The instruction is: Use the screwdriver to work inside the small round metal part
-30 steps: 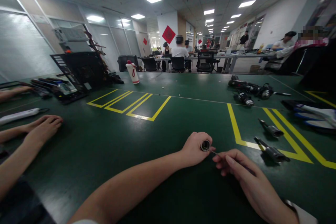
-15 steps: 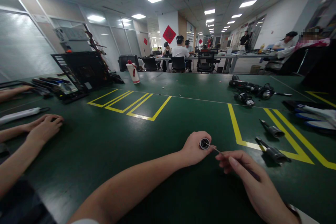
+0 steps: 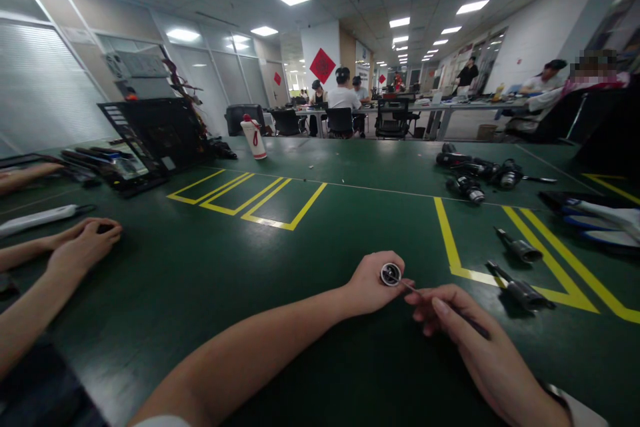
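Observation:
My left hand (image 3: 373, 283) rests on the green table (image 3: 300, 253), fingers wrapped round a small round metal part (image 3: 390, 274) whose open end faces me. My right hand (image 3: 460, 327) pinches a thin dark tool (image 3: 450, 307); its metal tip reaches into the round part's opening. Both hands sit low in the middle of the view, just left of a yellow taped line.
Two dark cylindrical parts (image 3: 520, 291) (image 3: 520, 250) lie right of my hands, more black parts (image 3: 475, 177) farther back. Another person's hands (image 3: 83, 243) rest at the left near a white tool (image 3: 37, 219). A black case (image 3: 150, 140), a white bottle (image 3: 253, 138) and seated people stand beyond.
My hands stay nearly in place; the thin tool's tip has shifted slightly inside the round part. The other person's hands at the left have barely moved.

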A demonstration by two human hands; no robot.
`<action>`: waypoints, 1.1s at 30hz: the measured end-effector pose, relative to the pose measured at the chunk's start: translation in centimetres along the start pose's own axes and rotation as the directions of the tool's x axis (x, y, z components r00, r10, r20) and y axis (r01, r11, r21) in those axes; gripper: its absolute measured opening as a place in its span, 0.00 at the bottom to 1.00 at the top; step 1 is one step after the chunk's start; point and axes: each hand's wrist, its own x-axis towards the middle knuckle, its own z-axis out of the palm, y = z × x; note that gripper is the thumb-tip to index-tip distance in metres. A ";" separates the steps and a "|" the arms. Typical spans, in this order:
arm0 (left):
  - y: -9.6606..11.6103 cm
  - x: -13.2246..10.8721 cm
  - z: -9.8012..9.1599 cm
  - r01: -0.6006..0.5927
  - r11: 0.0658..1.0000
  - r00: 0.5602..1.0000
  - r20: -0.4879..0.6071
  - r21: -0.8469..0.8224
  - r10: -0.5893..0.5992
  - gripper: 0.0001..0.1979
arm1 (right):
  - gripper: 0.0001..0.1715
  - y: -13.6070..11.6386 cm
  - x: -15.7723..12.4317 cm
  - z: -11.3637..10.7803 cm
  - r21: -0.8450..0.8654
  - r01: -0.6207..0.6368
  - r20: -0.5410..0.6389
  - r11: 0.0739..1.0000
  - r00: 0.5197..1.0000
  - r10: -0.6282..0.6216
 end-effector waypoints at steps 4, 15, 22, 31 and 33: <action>0.1 -0.2 0.1 0.003 0.996 1.000 -0.005 -0.092 -0.003 0.12 | 0.13 -0.2 -0.1 0.1 0.044 0.023 -0.034 0.999 0.999 -0.021; 1.0 -0.6 -0.6 0.069 0.998 0.994 -0.087 0.006 -0.068 0.13 | 0.09 0.5 -0.5 -0.9 -0.169 0.203 -0.199 0.965 0.951 -0.235; 3.3 -1.7 -0.3 -0.172 0.976 0.924 0.364 0.133 0.113 0.29 | 0.12 0.5 0.6 0.0 -0.539 0.376 -0.085 0.754 0.866 -0.493; 2.8 -1.6 0.1 -0.090 0.994 0.920 0.387 0.055 0.062 0.38 | 0.13 0.8 0.5 -0.9 -0.741 0.525 0.196 0.419 0.766 -0.613; 2.8 -1.6 0.1 -0.059 0.997 0.915 0.402 0.050 0.034 0.40 | 0.15 0.5 0.3 -0.8 -0.734 0.562 0.278 0.382 0.762 -0.585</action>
